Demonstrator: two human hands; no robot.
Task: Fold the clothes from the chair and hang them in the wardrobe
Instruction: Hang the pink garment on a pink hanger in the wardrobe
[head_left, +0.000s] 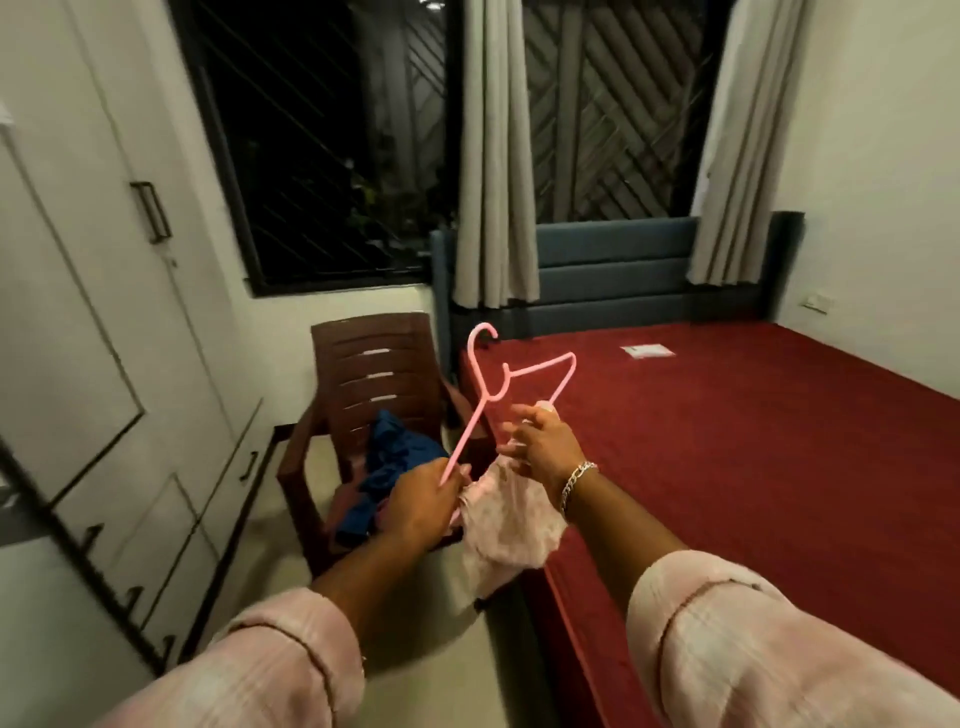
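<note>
Hands work a pale pink garment (511, 525) onto a pink plastic hanger (498, 395) between a bed and a chair piled with clothes.

Fingers of the left hand (423, 506) curl round one end of the hanger's shoulder bar, and the same hand touches the bunched edge of the garment; the right hand (540, 441), a silver chain bracelet (576, 480) on its wrist, pinches the cloth where it meets the hanger's other arm. Most of the garment hangs below both hands, over the edge of the red bed (753, 441). Just beyond the left hand, a brown plastic chair (374, 364) holds a crumpled blue garment (395, 467) with something pink under it. White wardrobe doors (93, 312) line the left wall, all closed. Grey curtains (493, 156) hang before a dark, grilled window (311, 156).
</note>
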